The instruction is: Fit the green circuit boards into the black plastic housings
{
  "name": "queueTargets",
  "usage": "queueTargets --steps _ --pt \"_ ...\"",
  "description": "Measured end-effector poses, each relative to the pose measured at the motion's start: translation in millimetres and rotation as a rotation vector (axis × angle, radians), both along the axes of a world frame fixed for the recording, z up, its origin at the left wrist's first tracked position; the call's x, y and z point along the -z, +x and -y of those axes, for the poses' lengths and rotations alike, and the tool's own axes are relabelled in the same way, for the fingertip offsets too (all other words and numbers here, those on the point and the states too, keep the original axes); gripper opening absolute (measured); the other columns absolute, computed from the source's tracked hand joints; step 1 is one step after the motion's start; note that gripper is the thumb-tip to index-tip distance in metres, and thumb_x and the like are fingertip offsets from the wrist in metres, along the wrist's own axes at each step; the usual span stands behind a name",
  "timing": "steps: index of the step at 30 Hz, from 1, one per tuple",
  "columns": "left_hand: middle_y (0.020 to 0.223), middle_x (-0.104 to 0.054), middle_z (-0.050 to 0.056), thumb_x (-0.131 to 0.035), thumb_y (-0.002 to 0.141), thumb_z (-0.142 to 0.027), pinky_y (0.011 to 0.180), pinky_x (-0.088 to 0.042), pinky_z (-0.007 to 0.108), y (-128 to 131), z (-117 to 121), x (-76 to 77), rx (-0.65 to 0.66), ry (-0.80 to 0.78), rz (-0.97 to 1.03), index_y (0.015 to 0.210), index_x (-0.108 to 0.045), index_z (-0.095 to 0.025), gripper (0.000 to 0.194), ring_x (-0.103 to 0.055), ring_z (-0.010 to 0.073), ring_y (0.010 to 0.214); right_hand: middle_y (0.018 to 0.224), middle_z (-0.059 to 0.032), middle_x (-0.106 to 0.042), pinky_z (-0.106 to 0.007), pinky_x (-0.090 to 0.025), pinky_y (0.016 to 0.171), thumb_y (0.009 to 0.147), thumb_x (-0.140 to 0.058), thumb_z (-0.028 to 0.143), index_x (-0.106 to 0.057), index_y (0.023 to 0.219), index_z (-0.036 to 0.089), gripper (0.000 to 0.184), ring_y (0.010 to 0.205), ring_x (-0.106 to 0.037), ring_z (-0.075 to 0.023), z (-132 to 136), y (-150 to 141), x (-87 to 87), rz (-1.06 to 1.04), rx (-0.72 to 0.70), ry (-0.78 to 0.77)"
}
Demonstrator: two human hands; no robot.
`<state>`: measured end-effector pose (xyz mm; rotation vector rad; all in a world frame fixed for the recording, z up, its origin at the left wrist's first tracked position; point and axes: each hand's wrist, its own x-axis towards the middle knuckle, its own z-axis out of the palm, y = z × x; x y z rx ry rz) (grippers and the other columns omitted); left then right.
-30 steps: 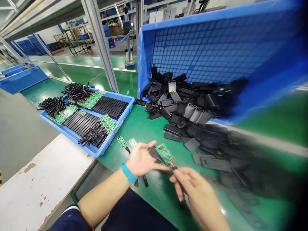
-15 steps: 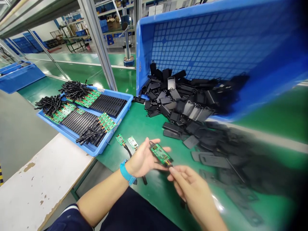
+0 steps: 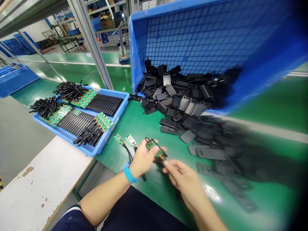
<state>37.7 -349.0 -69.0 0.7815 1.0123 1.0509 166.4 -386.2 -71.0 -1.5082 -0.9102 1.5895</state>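
Observation:
A green circuit board (image 3: 152, 146) sits in a black plastic case (image 3: 147, 140) with a loop at its far end. My left hand (image 3: 143, 158) grips the case from below, its thumb lying over the board. At the near end, my right hand (image 3: 179, 173) pinches the board's black cable, close to the coloured wires (image 3: 161, 157); most of that cable is hidden by my fingers. Two loose circuit boards with black cables lie beside my left hand: a green one (image 3: 118, 138) and a paler one (image 3: 131, 140).
A blue tray (image 3: 96, 151) to the left holds rows of black cases and boards with bundled cables. On its side, a large blue crate (image 3: 137, 51) spills black cases (image 3: 168, 99) across the green table (image 3: 144, 125). A metal post (image 3: 90, 41) rises behind the tray.
My left thumb has come down onto the board, and the left fingers have closed round the case. My right hand still pinches the cable. The whole view has shifted slightly.

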Motion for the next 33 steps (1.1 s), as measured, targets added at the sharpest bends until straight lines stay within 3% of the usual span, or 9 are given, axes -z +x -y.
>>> queueTargets --steps 3,7,11,16,25,27,29,31,33 --pt "0.09 -0.066 0.01 -0.052 0.08 -0.033 0.069 -0.051 0.032 1.9 3.1 0.5 -0.013 0.071 -0.058 0.097 -0.042 -0.016 0.027 -0.064 0.0188 0.079 0.06 -0.0007 -0.058 -0.018 -0.022 0.036 0.069 -0.062 0.047 -0.061 0.072 0.015 0.032 0.04 -0.034 -0.0056 1.6 3.7 4.9 0.037 -0.008 0.085" --pt "0.091 -0.066 0.01 -0.05 0.082 -0.031 0.076 -0.049 0.034 4.5 8.5 -2.9 -0.04 0.148 -0.13 0.096 -0.043 -0.016 0.022 -0.063 0.0183 0.084 0.057 -0.0002 -0.058 -0.02 -0.026 0.037 0.071 -0.059 0.047 -0.064 0.074 0.017 0.032 0.042 -0.04 -0.0085 3.2 6.3 3.9 0.142 -0.016 0.128" --pt "0.091 -0.066 0.009 -0.049 0.082 -0.031 0.072 -0.05 0.029 4.0 10.1 -8.0 -0.008 0.108 -0.139 0.098 -0.043 -0.016 0.022 -0.063 0.018 0.084 0.059 -0.0005 -0.06 -0.021 -0.034 0.043 0.069 -0.059 0.044 -0.066 0.075 0.017 0.028 0.05 -0.048 -0.0121 2.6 4.2 -0.6 0.163 -0.003 0.157" --pt "0.088 -0.066 0.009 -0.049 0.082 -0.03 0.064 -0.05 0.027 3.3 10.5 -10.8 -0.007 0.05 -0.127 0.099 -0.041 -0.016 0.023 -0.064 0.018 0.079 0.052 0.0018 -0.053 -0.022 -0.035 0.045 0.073 -0.054 0.042 -0.06 0.06 0.017 0.028 0.045 -0.043 -0.0105 2.8 4.0 -4.2 0.209 -0.066 0.194" --pt "0.09 -0.064 0.007 -0.053 0.08 -0.027 0.082 -0.047 0.031 3.9 15.6 -10.7 -0.029 0.174 -0.233 0.097 -0.048 -0.015 0.021 -0.062 0.0171 0.089 0.053 -0.0008 -0.061 -0.019 -0.039 0.041 0.085 -0.038 0.03 -0.058 0.063 0.015 0.033 0.043 -0.051 -0.0106 1.4 -3.2 3.7 0.557 -0.217 0.446" --pt "0.085 -0.064 0.006 -0.055 0.079 -0.029 0.079 -0.048 0.03 1.1 12.3 -10.2 -0.059 0.144 -0.221 0.096 -0.049 -0.015 0.022 -0.063 0.0169 0.084 0.058 -0.0004 -0.064 -0.019 -0.043 0.045 0.085 -0.038 0.027 -0.062 0.068 0.016 0.031 0.046 -0.054 -0.0106 -7.3 1.8 5.9 0.604 -0.288 0.505" --pt "0.078 -0.064 0.004 -0.055 0.078 -0.033 0.07 -0.051 0.031 -2.8 6.5 -10.7 -0.103 0.065 -0.15 0.095 -0.048 -0.016 0.025 -0.064 0.0166 0.073 0.072 -0.0014 -0.067 -0.022 -0.047 0.058 0.084 -0.041 0.022 -0.065 0.077 0.018 0.026 0.062 -0.06 -0.013 -24.9 17.3 5.8 0.683 -0.362 0.594" --pt "0.073 -0.063 0.002 -0.053 0.078 -0.038 0.058 -0.051 0.032 -6.7 0.1 -12.1 -0.097 -0.05 -0.059 0.098 -0.045 -0.018 0.029 -0.063 0.0158 0.06 0.095 -0.0048 -0.065 -0.03 -0.045 0.076 0.081 -0.043 0.015 -0.066 0.088 0.02 0.025 0.088 -0.057 -0.0188 -50.6 40.6 4.3 0.804 -0.399 0.692" --pt "0.072 -0.063 0.002 -0.049 0.08 -0.042 0.049 -0.049 0.029 -9.6 -4.8 -13.5 -0.02 -0.158 0.029 0.102 -0.042 -0.021 0.032 -0.059 0.0139 0.051 0.107 -0.0096 -0.059 -0.04 -0.04 0.081 0.076 -0.042 0.006 -0.065 0.095 0.02 0.033 0.097 -0.051 -0.0252 -79.7 64.7 2.8 0.947 -0.419 0.764"
